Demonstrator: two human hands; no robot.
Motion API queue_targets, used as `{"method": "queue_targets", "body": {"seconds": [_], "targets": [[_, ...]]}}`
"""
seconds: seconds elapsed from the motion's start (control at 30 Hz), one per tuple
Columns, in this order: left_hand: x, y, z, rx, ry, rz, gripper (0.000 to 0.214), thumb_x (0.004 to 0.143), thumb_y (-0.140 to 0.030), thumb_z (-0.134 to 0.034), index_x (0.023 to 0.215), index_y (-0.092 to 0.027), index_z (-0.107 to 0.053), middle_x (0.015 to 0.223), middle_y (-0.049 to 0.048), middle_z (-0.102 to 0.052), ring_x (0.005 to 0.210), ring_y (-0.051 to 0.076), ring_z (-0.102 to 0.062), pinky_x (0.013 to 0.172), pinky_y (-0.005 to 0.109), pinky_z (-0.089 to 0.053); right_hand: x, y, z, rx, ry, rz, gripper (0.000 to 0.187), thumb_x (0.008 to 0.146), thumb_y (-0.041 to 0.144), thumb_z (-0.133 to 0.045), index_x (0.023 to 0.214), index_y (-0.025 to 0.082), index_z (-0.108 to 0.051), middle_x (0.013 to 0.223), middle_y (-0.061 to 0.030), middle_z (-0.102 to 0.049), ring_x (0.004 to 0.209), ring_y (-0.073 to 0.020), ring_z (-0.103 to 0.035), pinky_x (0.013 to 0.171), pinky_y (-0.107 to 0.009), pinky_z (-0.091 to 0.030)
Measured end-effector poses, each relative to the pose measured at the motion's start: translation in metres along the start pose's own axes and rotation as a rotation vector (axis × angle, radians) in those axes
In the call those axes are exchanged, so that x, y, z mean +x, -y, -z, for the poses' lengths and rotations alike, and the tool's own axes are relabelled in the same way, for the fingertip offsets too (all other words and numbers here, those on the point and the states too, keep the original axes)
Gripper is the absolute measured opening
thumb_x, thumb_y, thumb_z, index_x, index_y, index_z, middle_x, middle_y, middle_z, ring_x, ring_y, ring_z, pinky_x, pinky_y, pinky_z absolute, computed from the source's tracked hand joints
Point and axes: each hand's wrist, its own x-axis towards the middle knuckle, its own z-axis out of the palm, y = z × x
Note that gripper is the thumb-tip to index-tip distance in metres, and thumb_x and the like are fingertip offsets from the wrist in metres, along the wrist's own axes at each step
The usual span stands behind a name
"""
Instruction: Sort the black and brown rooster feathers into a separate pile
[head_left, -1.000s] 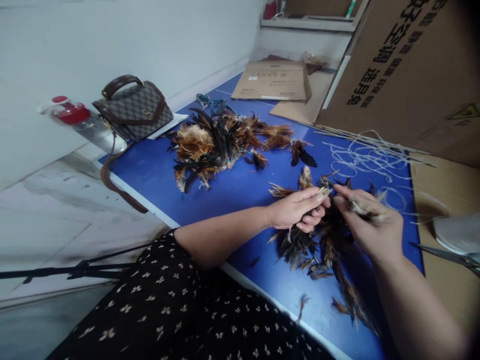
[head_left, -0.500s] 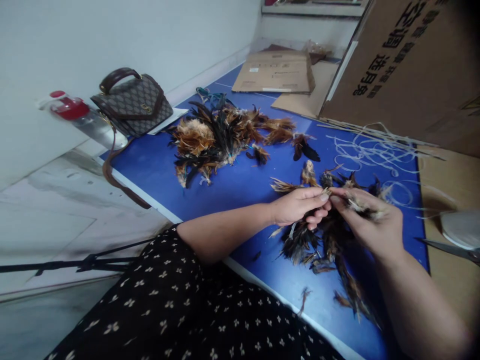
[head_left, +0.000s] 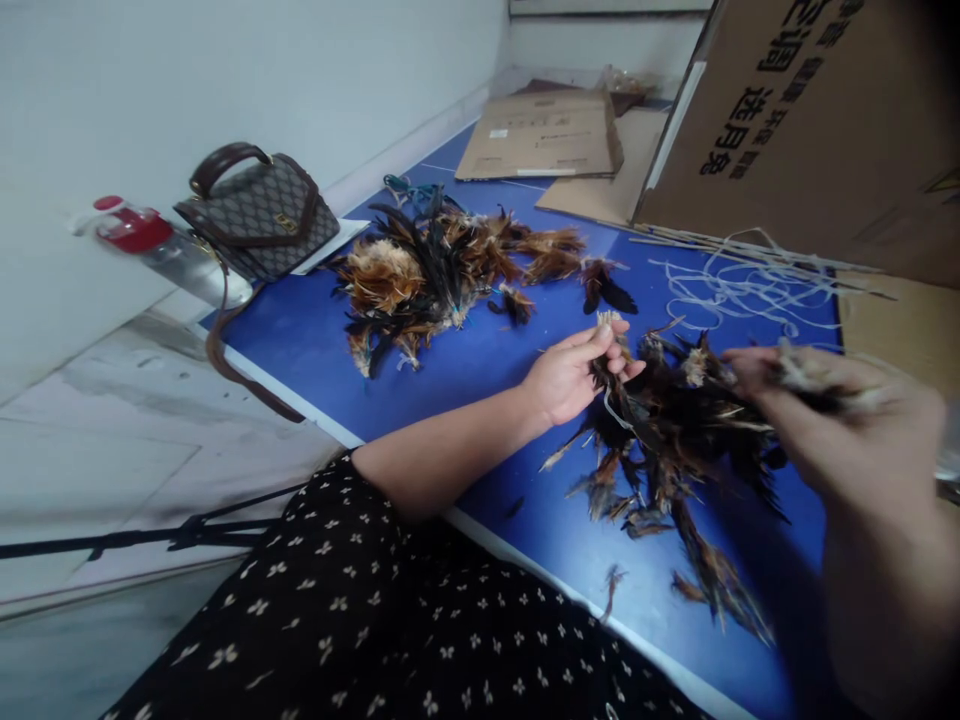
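Observation:
My left hand [head_left: 574, 372] is closed around a small bunch of dark feathers [head_left: 606, 372], pale quill ends upward. A thin white strip hangs beside the bunch. Farther right, my right hand [head_left: 847, 430] is raised over the table's right side, blurred, its fingers curled around feathers with pale fluffy ends [head_left: 806, 372]. A loose heap of dark and brown feathers [head_left: 675, 430] lies on the blue tabletop [head_left: 480, 450] between and below my hands. Single feathers [head_left: 720, 580] lie nearer the front edge.
A larger pile of brown and black feathers [head_left: 442, 260] lies farther back. Tangled white strips [head_left: 727, 285] and thin sticks lie at right by a big cardboard box [head_left: 810, 150]. Flat cardboard [head_left: 540, 135] is behind. At left are a handbag [head_left: 259, 215] and a red-capped bottle [head_left: 172, 255].
My hands have parted: the right moved far right with feathers, the left slightly left and up with its bunch. The scissors at right are now mostly hidden by my right hand and arm.

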Motion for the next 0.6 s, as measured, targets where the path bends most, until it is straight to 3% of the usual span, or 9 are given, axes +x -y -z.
{"method": "queue_targets", "body": {"seconds": [0.1, 0.17, 0.27, 0.33, 0.5, 0.6], "targets": [[0.002, 0.003, 0.003, -0.023, -0.016, -0.043, 0.014, 0.111, -0.02, -0.063, 0.11, -0.014, -0.075, 0.082, -0.0011, -0.055, 0.075, 0.009, -0.057, 0.102, 0.036, -0.064, -0.008, 0.009, -0.019, -0.011, 0.327, 0.225, 0.019, 0.1, 0.042, -0.086, 0.108, 0.025, -0.088, 0.102, -0.0056, -0.082, 0.089, -0.0222, -0.078, 0.082, -0.033, -0.062], [0.004, 0.004, 0.005, -0.022, -0.003, -0.062, 0.012, 0.11, -0.022, -0.065, 0.112, -0.015, -0.075, 0.084, -0.0007, -0.056, 0.077, 0.009, -0.057, 0.098, 0.035, -0.064, -0.016, 0.012, -0.035, -0.148, 0.421, 0.291, 0.024, 0.1, 0.045, -0.082, 0.114, 0.025, -0.086, 0.105, -0.0064, -0.079, 0.087, -0.0224, -0.075, 0.074, -0.032, -0.058], [0.004, 0.004, 0.004, -0.016, -0.007, -0.077, 0.01, 0.109, -0.023, -0.068, 0.111, -0.016, -0.075, 0.085, -0.0007, -0.055, 0.078, 0.009, -0.057, 0.097, 0.035, -0.065, -0.024, 0.011, -0.05, -0.321, 0.461, 0.294, 0.025, 0.097, 0.033, -0.073, 0.118, 0.028, -0.084, 0.111, -0.0064, -0.076, 0.084, -0.0217, -0.074, 0.063, -0.029, -0.052], [0.004, 0.002, 0.002, -0.007, -0.031, -0.081, 0.01, 0.109, -0.023, -0.068, 0.11, -0.016, -0.074, 0.085, -0.0008, -0.055, 0.078, 0.009, -0.057, 0.098, 0.036, -0.064, -0.023, 0.01, -0.049, -0.25, 0.491, 0.291, 0.026, 0.096, 0.026, -0.068, 0.116, 0.028, -0.084, 0.11, -0.0066, -0.077, 0.086, -0.0223, -0.075, 0.067, -0.031, -0.055], [0.006, -0.009, -0.002, -0.005, -0.115, -0.143, 0.01, 0.109, -0.024, -0.067, 0.111, -0.017, -0.073, 0.083, -0.0017, -0.057, 0.075, 0.009, -0.057, 0.094, 0.033, -0.063, -0.001, 0.017, -0.018, 0.022, 0.445, 0.279, 0.01, 0.101, 0.026, -0.073, 0.104, 0.027, -0.082, 0.1, -0.0066, -0.078, 0.088, -0.0243, -0.074, 0.078, -0.035, -0.058], [0.009, -0.013, 0.001, 0.003, -0.157, -0.171, 0.01, 0.11, -0.025, -0.067, 0.112, -0.017, -0.072, 0.081, -0.0026, -0.058, 0.072, 0.009, -0.058, 0.088, 0.029, -0.061, 0.007, 0.012, 0.006, -0.015, 0.275, 0.171, 0.008, 0.097, 0.033, -0.084, 0.095, 0.026, -0.082, 0.098, -0.0059, -0.077, 0.086, -0.024, -0.072, 0.08, -0.035, -0.058]]}}
